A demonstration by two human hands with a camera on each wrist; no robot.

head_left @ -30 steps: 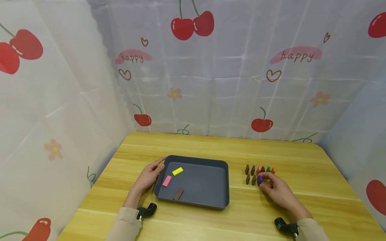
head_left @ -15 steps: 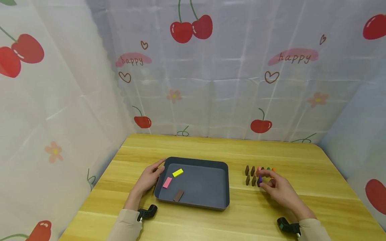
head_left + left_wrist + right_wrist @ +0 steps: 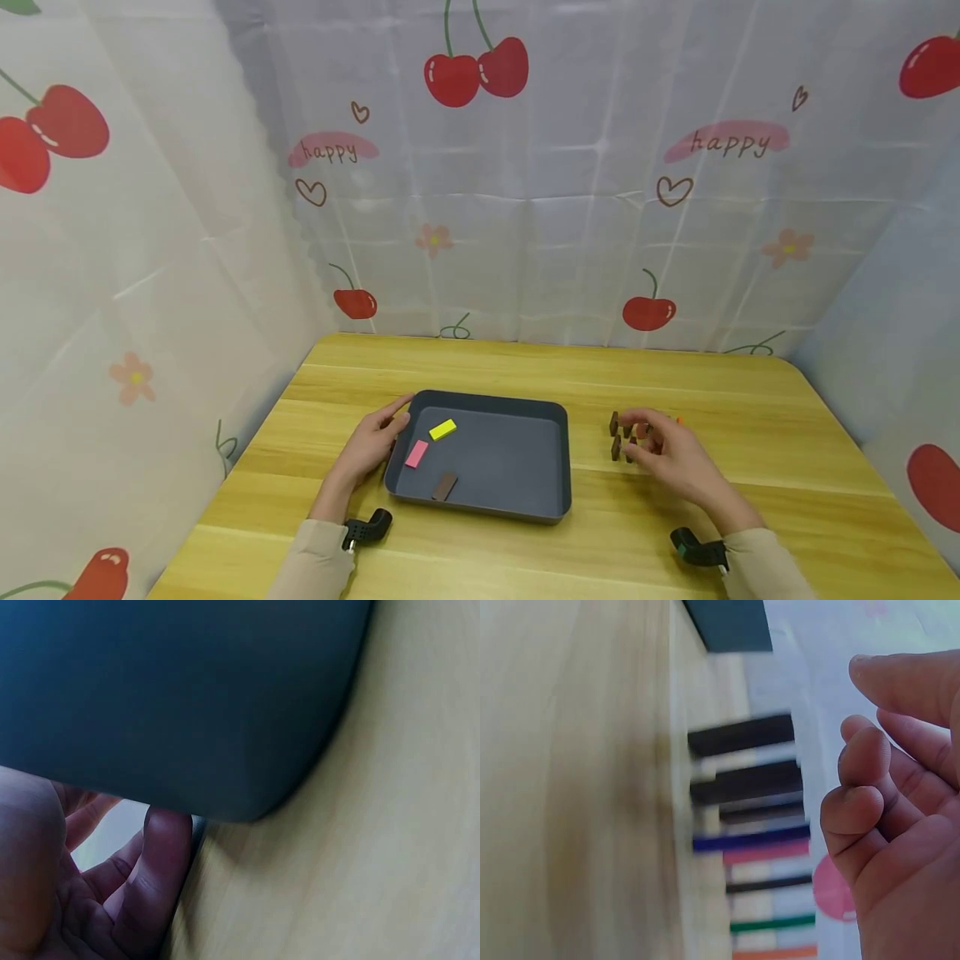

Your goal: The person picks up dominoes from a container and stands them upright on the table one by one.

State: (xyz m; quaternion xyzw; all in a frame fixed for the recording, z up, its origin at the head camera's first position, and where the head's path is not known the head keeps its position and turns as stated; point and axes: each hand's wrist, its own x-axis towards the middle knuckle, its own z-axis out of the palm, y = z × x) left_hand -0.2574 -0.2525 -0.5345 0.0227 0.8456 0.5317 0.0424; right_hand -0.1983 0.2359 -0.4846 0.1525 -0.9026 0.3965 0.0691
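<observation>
My left hand [image 3: 365,450] rests at the left side of a dark grey tray [image 3: 495,510], its thumb and forefinger at the rim. In the left wrist view a fingertip meets the tray's outer wall [image 3: 172,712]. Inside lie a yellow domino [image 3: 442,430], a pink domino [image 3: 417,454] and a brown domino [image 3: 445,487]. My right hand [image 3: 678,462] hovers at the rows of standing dominoes, thumb and forefinger spread, holding nothing. Its wrist view shows the purple domino [image 3: 751,838] upright among brown ones [image 3: 742,736]; the head view hides it behind the hand.
In the right wrist view a green domino [image 3: 772,924] and an orange domino [image 3: 776,952] stand farther along. Bare wooden table [image 3: 517,567] lies in front of the tray. A cherry-print curtain [image 3: 525,250] borders the table's back.
My right hand has left the purple domino, its fingers now apart, and has moved left over the brown dominoes. The left hand and the tray's dominoes have stayed put.
</observation>
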